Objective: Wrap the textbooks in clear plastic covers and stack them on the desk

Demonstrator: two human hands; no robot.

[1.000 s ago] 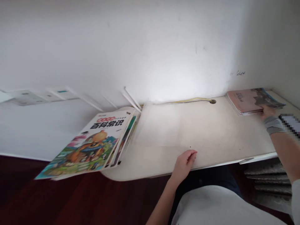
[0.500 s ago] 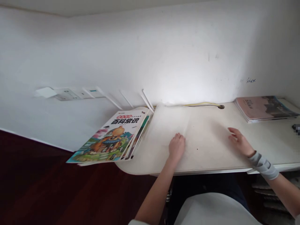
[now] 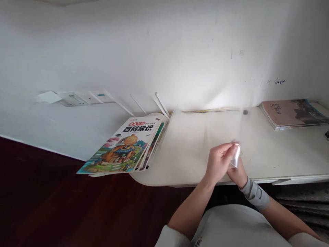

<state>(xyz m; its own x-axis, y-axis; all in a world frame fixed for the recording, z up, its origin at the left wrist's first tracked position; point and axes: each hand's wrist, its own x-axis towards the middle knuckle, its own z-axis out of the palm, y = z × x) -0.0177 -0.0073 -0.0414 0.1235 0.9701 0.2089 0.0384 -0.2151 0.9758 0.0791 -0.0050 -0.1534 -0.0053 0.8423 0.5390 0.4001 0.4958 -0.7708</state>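
Observation:
A clear plastic sheet lies over the middle of the white desk. Its near right corner is lifted and crumpled. My left hand pinches that corner with closed fingers. My right hand, with a grey wrist brace, is pressed against the left one from behind and grips the same corner; its fingers are mostly hidden. Both hands hover just above the desk's front edge.
A stack of colourful picture books hangs over the desk's left end. Another stack of books lies at the far right by the wall. A cable hole sits at the back. Wall sockets are at the left. Dark red floor lies below.
Both hands came off the flat desk top and met in the middle. They took hold of the clear sheet's near corner and lifted it.

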